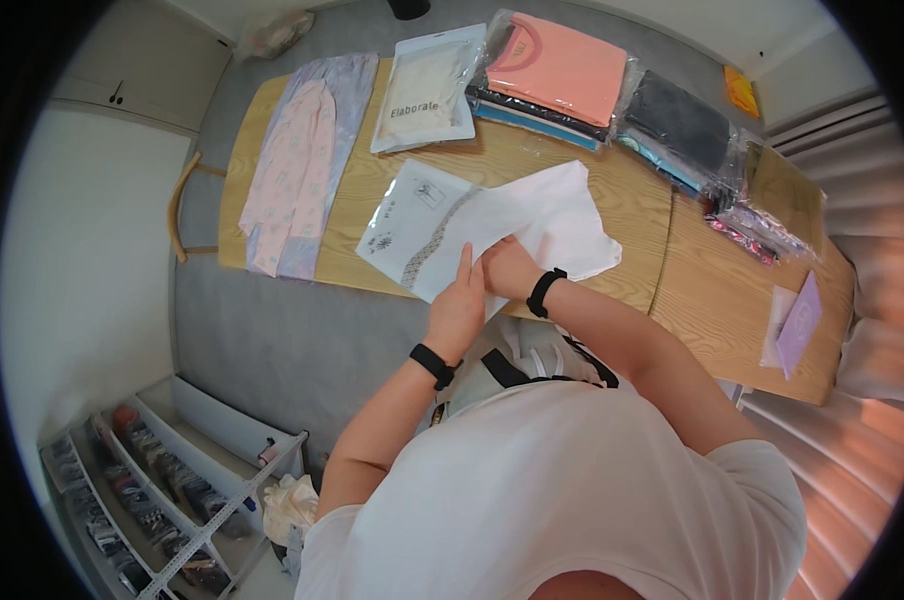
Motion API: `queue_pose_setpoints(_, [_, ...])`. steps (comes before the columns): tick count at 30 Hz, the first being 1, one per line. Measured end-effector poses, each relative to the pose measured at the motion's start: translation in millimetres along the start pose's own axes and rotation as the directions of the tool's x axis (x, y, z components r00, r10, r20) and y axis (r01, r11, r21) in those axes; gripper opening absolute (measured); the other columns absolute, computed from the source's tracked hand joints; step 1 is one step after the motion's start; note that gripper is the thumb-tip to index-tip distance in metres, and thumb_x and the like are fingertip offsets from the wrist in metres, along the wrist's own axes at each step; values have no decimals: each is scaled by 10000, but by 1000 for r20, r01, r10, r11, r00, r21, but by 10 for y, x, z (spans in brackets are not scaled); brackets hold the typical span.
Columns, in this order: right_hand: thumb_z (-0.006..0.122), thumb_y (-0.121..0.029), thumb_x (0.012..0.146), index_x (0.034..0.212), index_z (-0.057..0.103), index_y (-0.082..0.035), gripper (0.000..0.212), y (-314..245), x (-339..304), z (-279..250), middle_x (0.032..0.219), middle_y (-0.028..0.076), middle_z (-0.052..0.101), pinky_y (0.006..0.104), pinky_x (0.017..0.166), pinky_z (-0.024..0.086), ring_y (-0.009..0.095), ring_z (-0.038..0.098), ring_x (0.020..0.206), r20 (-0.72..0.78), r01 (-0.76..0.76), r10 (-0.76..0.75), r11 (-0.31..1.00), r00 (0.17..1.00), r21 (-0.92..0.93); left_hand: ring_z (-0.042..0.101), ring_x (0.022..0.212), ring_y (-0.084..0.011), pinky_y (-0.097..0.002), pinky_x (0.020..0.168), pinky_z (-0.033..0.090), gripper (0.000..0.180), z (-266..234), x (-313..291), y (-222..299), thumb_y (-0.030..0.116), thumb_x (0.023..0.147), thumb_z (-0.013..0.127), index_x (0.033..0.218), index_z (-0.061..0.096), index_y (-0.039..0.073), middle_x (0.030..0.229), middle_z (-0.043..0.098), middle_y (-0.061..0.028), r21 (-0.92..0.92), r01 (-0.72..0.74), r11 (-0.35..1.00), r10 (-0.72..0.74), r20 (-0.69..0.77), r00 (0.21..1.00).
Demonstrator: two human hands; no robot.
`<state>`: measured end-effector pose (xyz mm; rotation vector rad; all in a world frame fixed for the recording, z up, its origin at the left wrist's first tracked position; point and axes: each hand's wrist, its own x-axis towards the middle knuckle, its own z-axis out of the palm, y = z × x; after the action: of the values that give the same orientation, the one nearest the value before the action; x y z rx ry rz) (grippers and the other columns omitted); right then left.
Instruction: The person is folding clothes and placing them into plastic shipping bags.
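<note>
A flat plastic garment bag (434, 198), translucent white with dark printed pictures and a patterned band, lies slanted at the table's near middle. My left hand (457, 312) grips the bag's near right edge, one finger stretched along its surface. Close against it, my right hand (510, 268) is closed on a folded white cloth (567, 215), which spreads to the right and meets the bag's right side. My right fingertips are partly hidden, and I cannot tell how much cloth lies inside the bag. Black bands circle both wrists.
Pink patterned pajamas (297, 175) lie on the wooden table (347, 240) at left. Behind the bag are a packaged cream garment (427, 95) and bagged clothing stacks, including pink (562, 65), dark (677, 120) and brown (784, 190). A purple packet (799, 325) lies at right; a chair (179, 210) stands left.
</note>
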<state>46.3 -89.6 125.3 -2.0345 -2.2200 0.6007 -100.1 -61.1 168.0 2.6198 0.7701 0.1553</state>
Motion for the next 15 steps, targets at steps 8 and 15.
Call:
queue_pose_setpoints(8, [547, -306, 823, 1072, 586, -147, 298, 80, 66, 283, 1068, 82, 607, 399, 838, 444, 276, 561, 1003, -81, -36, 76, 911, 994, 411, 599, 673, -336, -411, 556, 496, 441, 57, 118, 39, -6, 760, 479, 1200, 453, -25, 1405, 360, -164, 45, 191, 981, -184, -132, 974])
queue_pose_setpoints(15, [557, -120, 750, 912, 592, -43, 182, 222, -232, 249, 910, 131, 599, 388, 759, 448, 290, 568, 848, -285, 213, -109, 905, 952, 367, 595, 635, -302, -391, 542, 495, 369, 271, 205, -252, 23, 788, 488, 1153, 487, -32, 1399, 359, -183, 166, 166, 972, -159, -54, 986])
